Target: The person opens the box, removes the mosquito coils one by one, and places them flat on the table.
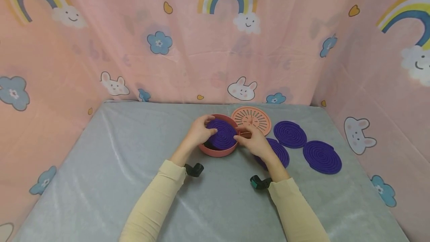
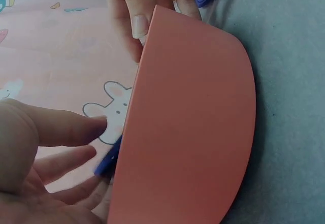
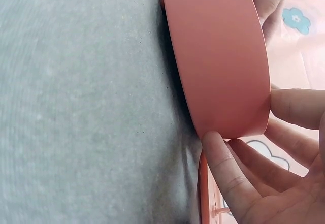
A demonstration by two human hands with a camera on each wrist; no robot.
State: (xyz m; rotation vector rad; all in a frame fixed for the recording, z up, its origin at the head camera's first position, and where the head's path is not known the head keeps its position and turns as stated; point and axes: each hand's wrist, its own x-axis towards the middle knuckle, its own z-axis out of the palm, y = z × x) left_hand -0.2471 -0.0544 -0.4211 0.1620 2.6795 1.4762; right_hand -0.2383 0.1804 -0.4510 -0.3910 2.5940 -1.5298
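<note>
In the head view, a purple mosquito coil (image 1: 221,135) lies tilted in the mouth of a round coral-red box (image 1: 218,153). My left hand (image 1: 199,133) is at the coil's left edge, its thumb over the coil and its fingers on the far side. The left wrist view shows the coil's blue-purple edge (image 2: 109,158) above the rim, beside my left fingers. My right hand (image 1: 252,140) grips the box's right side. In the right wrist view, one fingertip (image 3: 210,137) presses the outer wall and another meets the rim.
Behind the box on the right lies an orange slotted lid (image 1: 251,115). Two more mosquito coils (image 1: 290,134) (image 1: 322,157) lie flat further right, and a third coil (image 1: 279,151) is partly hidden under my right wrist. A grey cloth (image 1: 100,182) covers the table; patterned curtains surround it.
</note>
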